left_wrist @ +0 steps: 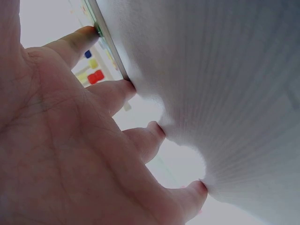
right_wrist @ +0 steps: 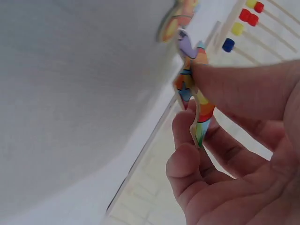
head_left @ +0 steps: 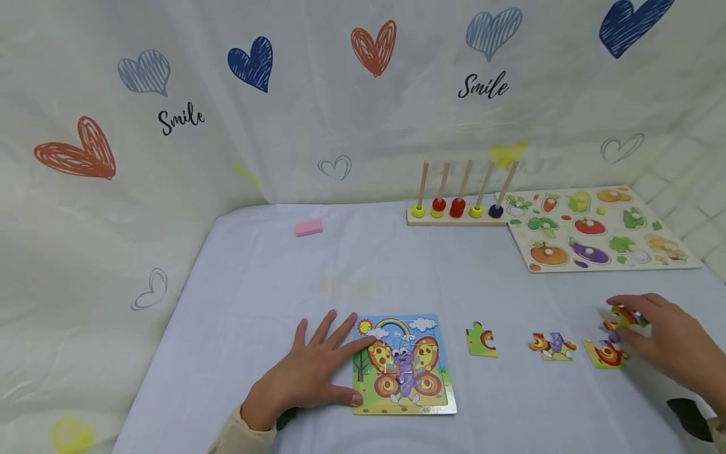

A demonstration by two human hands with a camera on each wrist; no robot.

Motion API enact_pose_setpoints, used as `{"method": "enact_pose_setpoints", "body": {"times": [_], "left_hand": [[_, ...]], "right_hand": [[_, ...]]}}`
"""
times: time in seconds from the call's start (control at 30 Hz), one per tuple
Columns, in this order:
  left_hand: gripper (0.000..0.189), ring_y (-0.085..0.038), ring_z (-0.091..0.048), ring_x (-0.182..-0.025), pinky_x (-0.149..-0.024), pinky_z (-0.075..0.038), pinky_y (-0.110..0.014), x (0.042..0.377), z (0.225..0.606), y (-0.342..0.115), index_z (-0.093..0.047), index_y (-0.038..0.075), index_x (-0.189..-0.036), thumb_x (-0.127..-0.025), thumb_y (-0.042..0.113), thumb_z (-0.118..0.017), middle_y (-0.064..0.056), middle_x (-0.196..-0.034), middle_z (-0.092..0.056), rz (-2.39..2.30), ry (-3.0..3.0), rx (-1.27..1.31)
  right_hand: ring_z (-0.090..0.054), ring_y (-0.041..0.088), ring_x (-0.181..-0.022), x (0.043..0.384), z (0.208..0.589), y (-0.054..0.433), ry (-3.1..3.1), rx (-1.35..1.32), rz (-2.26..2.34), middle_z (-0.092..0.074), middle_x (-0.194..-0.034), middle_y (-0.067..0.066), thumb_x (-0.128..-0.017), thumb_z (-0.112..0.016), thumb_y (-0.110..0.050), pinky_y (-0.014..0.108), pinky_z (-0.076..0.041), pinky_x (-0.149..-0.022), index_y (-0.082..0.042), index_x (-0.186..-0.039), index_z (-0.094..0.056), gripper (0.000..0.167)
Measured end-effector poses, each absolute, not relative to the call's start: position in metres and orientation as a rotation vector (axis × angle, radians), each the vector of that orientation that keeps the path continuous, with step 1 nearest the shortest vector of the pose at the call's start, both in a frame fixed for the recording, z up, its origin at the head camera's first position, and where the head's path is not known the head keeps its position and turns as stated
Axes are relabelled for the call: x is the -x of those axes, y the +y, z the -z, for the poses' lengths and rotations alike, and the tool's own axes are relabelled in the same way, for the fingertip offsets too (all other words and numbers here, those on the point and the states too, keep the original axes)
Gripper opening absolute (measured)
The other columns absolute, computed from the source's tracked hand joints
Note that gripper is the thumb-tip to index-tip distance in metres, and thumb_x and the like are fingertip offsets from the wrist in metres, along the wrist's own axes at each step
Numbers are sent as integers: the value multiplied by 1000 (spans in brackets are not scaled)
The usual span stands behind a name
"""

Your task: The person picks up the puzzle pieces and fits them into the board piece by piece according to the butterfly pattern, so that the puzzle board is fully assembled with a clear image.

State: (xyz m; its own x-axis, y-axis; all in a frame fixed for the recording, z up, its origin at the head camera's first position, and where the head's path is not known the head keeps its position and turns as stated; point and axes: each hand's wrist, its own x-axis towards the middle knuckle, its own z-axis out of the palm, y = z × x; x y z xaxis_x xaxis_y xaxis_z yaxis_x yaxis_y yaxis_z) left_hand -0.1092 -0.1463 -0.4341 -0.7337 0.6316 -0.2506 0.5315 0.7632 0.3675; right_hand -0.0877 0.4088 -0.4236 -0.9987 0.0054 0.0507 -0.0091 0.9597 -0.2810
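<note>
My left hand (head_left: 312, 369) lies with spread, straight fingers on the cloth at the left side of a square butterfly puzzle (head_left: 405, 378); the index finger and thumb touch it. In the left wrist view, the fingertips (left_wrist: 126, 86) rest along the cloth and the puzzle's edge. At the right, my right hand (head_left: 672, 343) pinches a colourful puzzle piece (right_wrist: 202, 110) between thumb and fingers; whether it is a single piece cannot be told. Just below that hand lies a piece with a red-orange swirl (head_left: 607, 355). Farther left are a purple-and-orange piece (head_left: 553, 347) and a green piece (head_left: 481, 340).
At the back stands a wooden peg stacker (head_left: 454, 219) with coloured beads. Beside it, at the back right, lies a vegetable knob-puzzle board (head_left: 612, 233). A pink block (head_left: 309, 227) sits at the back left on the white cloth (head_left: 272, 277). A curtain with hearts hangs behind.
</note>
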Motion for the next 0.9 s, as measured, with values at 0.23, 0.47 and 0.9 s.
{"method": "enact_pose_setpoints", "body": {"times": [0.23, 0.47, 0.9], "left_hand": [[92, -41, -4, -163, -117, -5, -81, 110, 434, -145, -37, 42, -167, -88, 67, -78, -3, -179, -15, -378, 2593, -882], [92, -41, -4, -163, -117, -4, -81, 110, 434, -145, -38, 42, -167, -88, 66, -79, -3, -179, -16, -375, 2592, -877], [92, -41, -4, -163, -117, -4, -81, 110, 434, -145, -38, 41, -167, -89, 65, -79, -4, -179, -16, -379, 2590, -880]], "right_hand": [[-61, 38, -71, 87, 411, 399, -2935, 114, -560, -66, -88, 30, -89, -72, 18, 21, -48, -52, 14, -111, -61, 25], [-63, 20, -69, 82, 410, 377, -2900, 96, -772, -69, -98, 26, -97, -72, 11, 19, -50, -54, 10, -121, -60, 27], [-66, 1, -81, 81, 414, 341, -2926, -46, -1042, -71, -109, 15, -101, -73, -1, 18, -56, -67, 2, -124, -64, 25]]}}
